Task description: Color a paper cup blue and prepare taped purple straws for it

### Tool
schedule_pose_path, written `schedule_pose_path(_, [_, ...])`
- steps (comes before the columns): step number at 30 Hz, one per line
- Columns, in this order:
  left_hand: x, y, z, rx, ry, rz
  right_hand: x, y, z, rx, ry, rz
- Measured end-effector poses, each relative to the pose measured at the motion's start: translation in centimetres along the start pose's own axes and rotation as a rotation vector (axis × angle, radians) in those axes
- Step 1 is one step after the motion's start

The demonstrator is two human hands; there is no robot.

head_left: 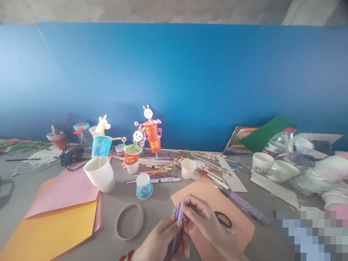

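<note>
Near the bottom middle, my left hand is closed round a bundle of purple sticks, which stands nearly upright. The fingers of my right hand pinch the top end of the same bundle. Whether the sticks are straws or pipe cleaners I cannot tell. Beneath my right hand lies an orange paper sheet, with the black handle of scissors showing beside the wrist. A roll of tape rests left of my hands, and a blue painted paper cup sits upside down behind it.
Stacked white cups stand behind pink paper and yellow paper at left. Rabbit-topped cup figures stand farther back. Pens and sticks lie across the middle. A purple marker, plastic bags and a blue panel are also in view.
</note>
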State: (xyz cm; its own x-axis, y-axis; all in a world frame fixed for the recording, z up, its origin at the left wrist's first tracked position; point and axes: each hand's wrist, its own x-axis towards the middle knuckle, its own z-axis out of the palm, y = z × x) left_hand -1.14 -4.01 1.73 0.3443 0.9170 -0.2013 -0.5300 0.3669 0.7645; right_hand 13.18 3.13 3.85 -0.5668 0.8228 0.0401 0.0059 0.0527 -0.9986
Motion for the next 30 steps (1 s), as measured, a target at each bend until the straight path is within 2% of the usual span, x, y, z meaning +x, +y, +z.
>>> schedule_pose_path(7, [0.1,-1.1,-0.3,-0.03,0.035,-0.037,0.0,-0.2,0.0,0.035,0.037,0.032])
schedule_pose_path(13, [-0.3,-0.7,-0.2,0.052,0.02,-0.044,-0.2,-0.5,0.0,0.06,0.062,0.045])
schedule_pose_path(16, [-0.4,-0.6,-0.3,0.043,0.039,-0.056,-0.1,-0.7,-0.1,0.088,0.082,0.063])
schedule_pose_path(21, [-0.5,-0.5,-0.4,0.051,0.005,-0.061,0.1,-1.0,-0.1,0.115,0.106,0.074])
schedule_pose_path(30, [-0.6,-0.3,0.0,-0.042,0.078,-0.07,0.0,-0.9,-0.2,0.196,0.052,0.098])
